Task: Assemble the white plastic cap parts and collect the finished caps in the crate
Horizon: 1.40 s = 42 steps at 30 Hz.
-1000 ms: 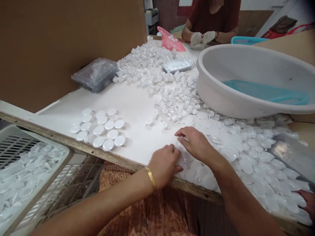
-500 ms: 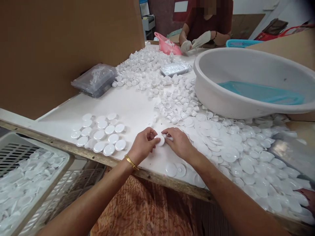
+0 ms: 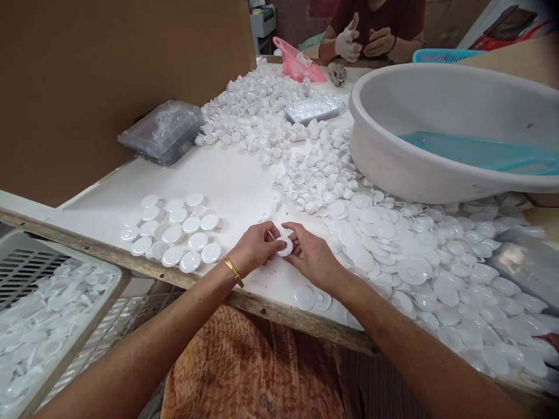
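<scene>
Between my two hands, just above the tabletop near its front edge, is a small white plastic saucer (image 3: 285, 247). My left hand (image 3: 258, 244) pinches its left side with thumb and fingertips. At its right rim, the thumb and fingers of my right hand (image 3: 309, 256) close on it; some fingertips are hidden. Glossy white round pieces (image 3: 172, 234) stand grouped to the left of my hands. Flat white saucers (image 3: 413, 270) lie heaped to the right, and a few clear-looking discs (image 3: 304, 297) rest near my right forearm. Small white cup-shaped pieces (image 3: 312, 166) spread out beyond my hands.
A large white basin (image 3: 393, 180) with something blue inside stands at the right. Plastic-wrapped packs (image 3: 163, 132) lie farther back, beside a tall cardboard sheet (image 3: 122, 75). A filled white crate (image 3: 98, 326) is at lower left. Across the table sits a co-worker (image 3: 379, 23), near a pink basket (image 3: 299, 64).
My hands stay around the saucer, the right one shifting its grip slightly. Across the table, the co-worker has one glove off, and it lies on the table. The view has tilted a little.
</scene>
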{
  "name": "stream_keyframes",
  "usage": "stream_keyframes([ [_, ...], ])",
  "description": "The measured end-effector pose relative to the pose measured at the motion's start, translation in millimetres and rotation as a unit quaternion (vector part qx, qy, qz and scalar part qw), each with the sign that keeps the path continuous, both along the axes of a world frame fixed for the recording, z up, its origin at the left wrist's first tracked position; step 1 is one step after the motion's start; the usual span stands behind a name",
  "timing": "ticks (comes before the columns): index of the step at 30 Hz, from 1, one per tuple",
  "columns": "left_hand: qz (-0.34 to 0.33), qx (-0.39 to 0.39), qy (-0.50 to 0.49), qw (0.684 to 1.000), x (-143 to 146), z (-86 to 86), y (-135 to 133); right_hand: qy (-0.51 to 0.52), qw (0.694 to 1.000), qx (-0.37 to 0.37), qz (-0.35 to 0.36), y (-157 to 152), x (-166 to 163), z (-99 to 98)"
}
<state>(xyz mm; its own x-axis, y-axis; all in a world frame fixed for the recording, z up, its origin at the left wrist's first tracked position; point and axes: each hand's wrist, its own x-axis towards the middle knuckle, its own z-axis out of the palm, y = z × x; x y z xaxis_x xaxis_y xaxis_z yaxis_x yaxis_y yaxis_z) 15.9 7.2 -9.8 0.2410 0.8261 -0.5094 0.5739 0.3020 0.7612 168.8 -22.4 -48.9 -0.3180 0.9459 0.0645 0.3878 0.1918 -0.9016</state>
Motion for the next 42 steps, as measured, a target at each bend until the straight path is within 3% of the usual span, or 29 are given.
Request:
stream_keyframes([
  [4, -0.019, -0.038, 0.003, 0.999, 0.5, 6.2, 4.5, -0.008, 1.000, -0.009, 0.015, -5.8, 2.2, 9.5],
  [10, -0.062, -0.132, 0.013, 0.989, -4.4, 10.5, 17.4, -0.103, 0.986, 0.130, -0.021, -10.4, 1.3, 12.6],
  [15, -0.077, -0.184, 0.025, 0.980, -5.2, 8.2, 25.6, -0.120, 0.988, 0.100, -0.017, -1.6, 1.7, 5.3],
  [22, -0.085, -0.196, 0.002, 0.977, -6.2, 7.2, 22.5, -0.142, 0.984, 0.105, -0.036, 6.2, 5.3, 4.2],
  [31, -0.047, -0.125, -0.027, 0.991, -13.8, 3.3, 1.6, -0.160, 0.980, 0.113, -0.043, -3.4, 3.6, 4.7],
  [33, -0.053, -0.072, 0.029, 0.996, -18.1, 8.0, -0.8, -0.155, 0.981, 0.114, -0.036, -5.6, 2.2, 6.4],
  [35, -0.050, 0.044, 0.131, 0.989, -19.0, 14.2, -1.7, -0.151, 0.982, 0.114, -0.021, -7.9, -0.3, 8.6],
  [39, -0.067, 0.296, 0.294, 0.906, -2.5, 16.5, -0.8, -0.160, 0.982, 0.101, -0.016, -13.7, -4.6, 12.0],
  [42, -0.125, 0.398, 0.355, 0.837, 17.8, 5.3, 1.7, -0.175, 0.979, 0.095, -0.042, -19.3, -2.5, 12.1],
])
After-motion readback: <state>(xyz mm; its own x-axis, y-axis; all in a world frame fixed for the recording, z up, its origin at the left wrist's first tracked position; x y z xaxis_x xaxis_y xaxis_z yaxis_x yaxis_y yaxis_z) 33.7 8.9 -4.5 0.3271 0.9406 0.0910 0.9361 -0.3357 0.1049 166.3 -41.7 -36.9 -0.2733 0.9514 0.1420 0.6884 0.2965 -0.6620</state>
